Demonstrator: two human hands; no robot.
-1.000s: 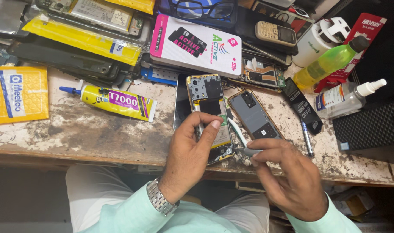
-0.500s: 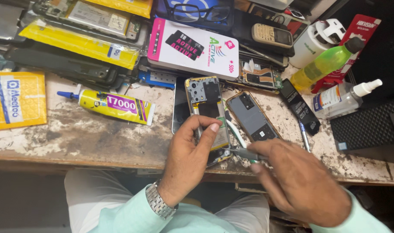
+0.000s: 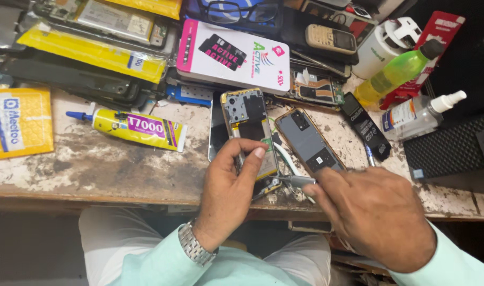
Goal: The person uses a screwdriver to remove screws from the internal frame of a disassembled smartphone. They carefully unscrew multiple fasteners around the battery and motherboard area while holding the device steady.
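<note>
Left hand grips an opened phone with its back cover off, thumb and fingers pinching the lower sides of the frame. Circuit parts and a battery show inside the phone. It lies near the front edge of the worktop, about the middle of its width. A metal watch sits on the left wrist, above a pale green sleeve.

Right hand is closed around a slim metal tool, with the tool's tip pointing at the bottom end of the opened phone. The hand hovers over the front edge, to the right of the phone.

Just beside the opened phone, on its right, a grey back cover lies tilted, face up. A dark narrow device lies farther right. Toward the right edge stand a clear spray bottle, a green bottle leaning, and a white cup.

Left of the phone, a yellow glue tube with a blue nozzle lies on its side. A yellow packet sits at the left edge. Behind the phone, toward the back edge, rests a white and pink box, with a small keypad phone and a pair of glasses beyond it. The worktop's surface is worn and chipped.
</note>
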